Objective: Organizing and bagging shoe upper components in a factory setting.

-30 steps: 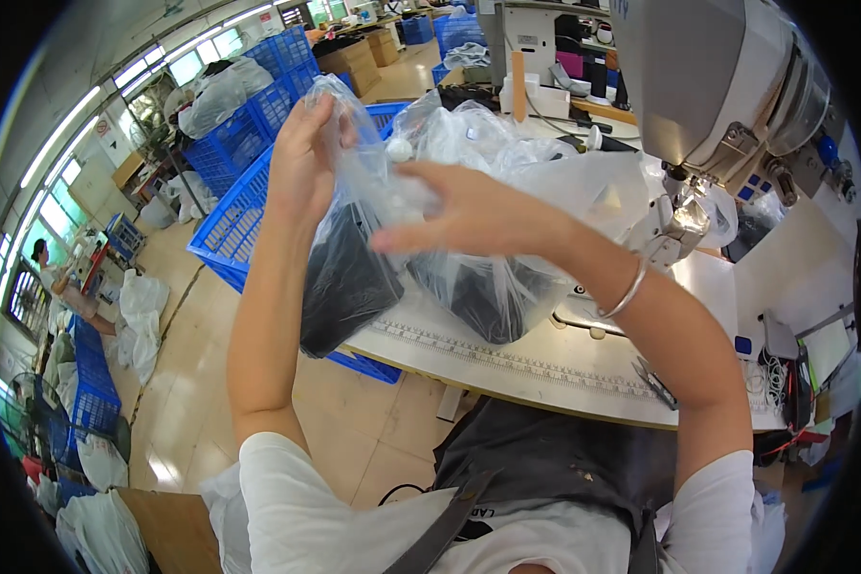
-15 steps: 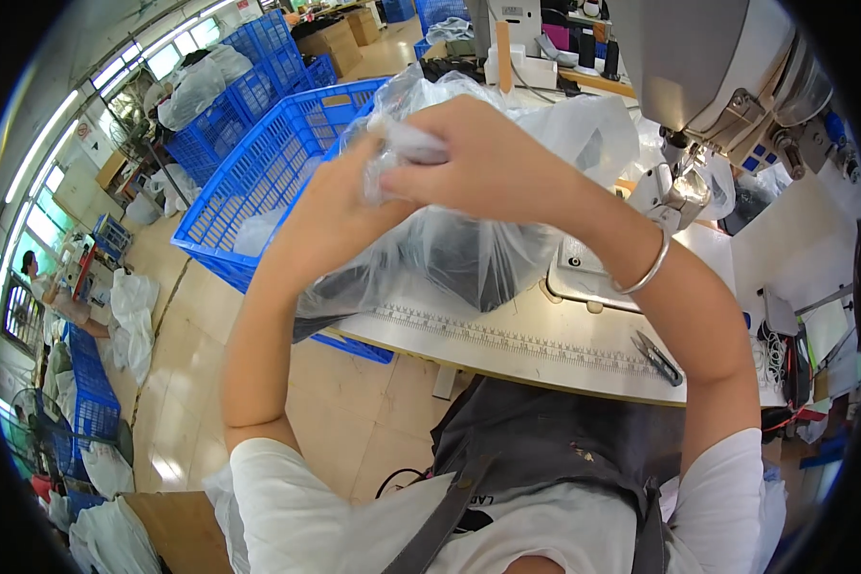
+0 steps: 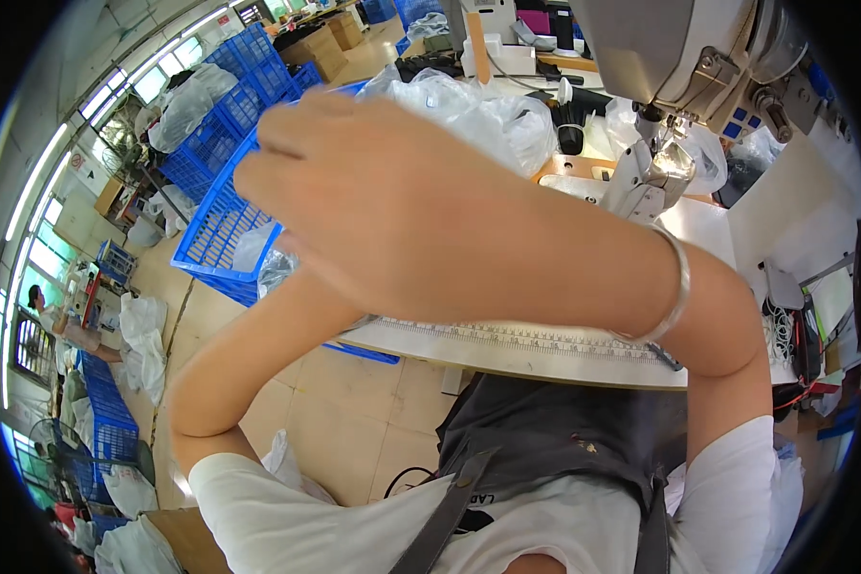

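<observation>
Left to right: a blue crate (image 3: 230, 279) stands beside the table (image 3: 507, 352), and a clear bag (image 3: 277, 271) shows at its near right corner, just beneath the hands. The step in hand appears to be two-handed handling of the bag; the next move seems to call for a sure hold on it and room to uncross the wrists. The left forearm (image 3: 263, 335) slants up and rightward, ending behind the right; the left hand is hidden, its opening and hold undeterminable. The right hand (image 3: 325, 182) lies across it, back uppermost, fingers curled inward; whether it grips anything cannot be told. The right forearm (image 3: 564, 258) reaches leftward over the table, ringed by a bangle (image 3: 684, 277).
</observation>
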Motion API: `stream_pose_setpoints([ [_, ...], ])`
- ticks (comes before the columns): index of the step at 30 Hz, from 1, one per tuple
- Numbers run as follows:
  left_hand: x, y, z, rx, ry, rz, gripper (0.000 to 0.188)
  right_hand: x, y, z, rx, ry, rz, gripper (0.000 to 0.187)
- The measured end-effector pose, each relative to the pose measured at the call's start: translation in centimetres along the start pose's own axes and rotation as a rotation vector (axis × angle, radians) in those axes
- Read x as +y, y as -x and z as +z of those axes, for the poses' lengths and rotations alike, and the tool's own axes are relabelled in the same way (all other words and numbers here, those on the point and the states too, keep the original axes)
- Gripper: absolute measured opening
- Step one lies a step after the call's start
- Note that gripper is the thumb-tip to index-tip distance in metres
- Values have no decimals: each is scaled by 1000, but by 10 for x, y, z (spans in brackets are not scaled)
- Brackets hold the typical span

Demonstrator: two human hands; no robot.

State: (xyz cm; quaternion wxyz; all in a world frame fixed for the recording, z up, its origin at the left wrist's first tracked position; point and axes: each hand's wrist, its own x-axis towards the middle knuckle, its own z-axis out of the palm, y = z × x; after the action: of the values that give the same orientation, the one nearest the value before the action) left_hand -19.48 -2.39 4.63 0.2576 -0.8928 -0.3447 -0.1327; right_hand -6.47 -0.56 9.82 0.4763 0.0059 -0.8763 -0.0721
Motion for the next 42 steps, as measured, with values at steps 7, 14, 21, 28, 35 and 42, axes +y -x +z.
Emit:
stream_pose_setpoints([
  [7,-10,-5,-24,-464,853,-456,80,-1,96,5,-132,-303,550,27],
  [14,-17,16,-43,-318,1013,-846,97,-5,102,0,-106,-272,415,22],
  [21,-39,8,-44,-1096,249,-388,56,-27,138,-6,-396,-152,438,36],
  [28,-50,-5,-35,-1052,680,-311,21,-59,167,20,-263,3,-207,34],
  [35,-13,-8,-26,-695,1341,-776,32,-76,133,16,-143,-57,-208,30],
  [42,-10,3,-10,-282,1055,-616,37,-71,114,2,-297,-232,-210,42],
])
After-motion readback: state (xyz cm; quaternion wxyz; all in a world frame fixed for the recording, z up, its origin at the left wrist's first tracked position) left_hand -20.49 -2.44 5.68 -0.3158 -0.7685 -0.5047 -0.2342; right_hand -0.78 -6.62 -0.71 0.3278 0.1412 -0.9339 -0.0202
